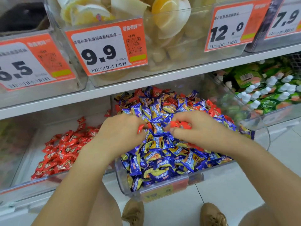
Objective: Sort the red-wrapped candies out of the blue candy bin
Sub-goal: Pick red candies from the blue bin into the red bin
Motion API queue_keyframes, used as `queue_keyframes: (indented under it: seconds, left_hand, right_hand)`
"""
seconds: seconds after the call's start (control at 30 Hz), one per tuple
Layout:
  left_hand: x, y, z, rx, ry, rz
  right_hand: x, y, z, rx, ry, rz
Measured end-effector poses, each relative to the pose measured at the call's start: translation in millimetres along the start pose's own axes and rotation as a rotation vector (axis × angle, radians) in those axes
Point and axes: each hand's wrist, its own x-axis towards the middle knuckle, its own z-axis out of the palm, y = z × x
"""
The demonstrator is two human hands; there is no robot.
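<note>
Shop shelf, blue candy bin (127, 185), both hands (121, 128) (193, 126) palm-down, apparently pinching red-wrapped candies (179, 123).

Blue-and-yellow candies (162, 154) mixed with red-wrapped candies (179, 123).

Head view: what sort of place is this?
Likely a shop's bulk snack aisle: orange price tags on the shelves, clear bins of loose candies, jelly cups above.
</note>
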Motion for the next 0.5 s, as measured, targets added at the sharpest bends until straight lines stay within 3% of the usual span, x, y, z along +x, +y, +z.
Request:
queue_keyframes:
  seconds: [0.13,0.27,0.37,0.5]
  left_hand:
    - [4,2,1,0.073,0.133,-0.061]
    - [7,3,5,-0.001,0.177,0.014]
    - [13,10,10,0.050,0.117,0.087]
    - [20,15,10,0.115,-0.067,0.049]
  right_hand:
    - [20,-10,22,-0.196,-0.126,-0.018]
    - [33,-6,15,-0.304,0.015,0.010]
    - [33,-1,1,-0.288,0.112,0.040]
    - [26,9,-16,-0.197,0.177,0.070]
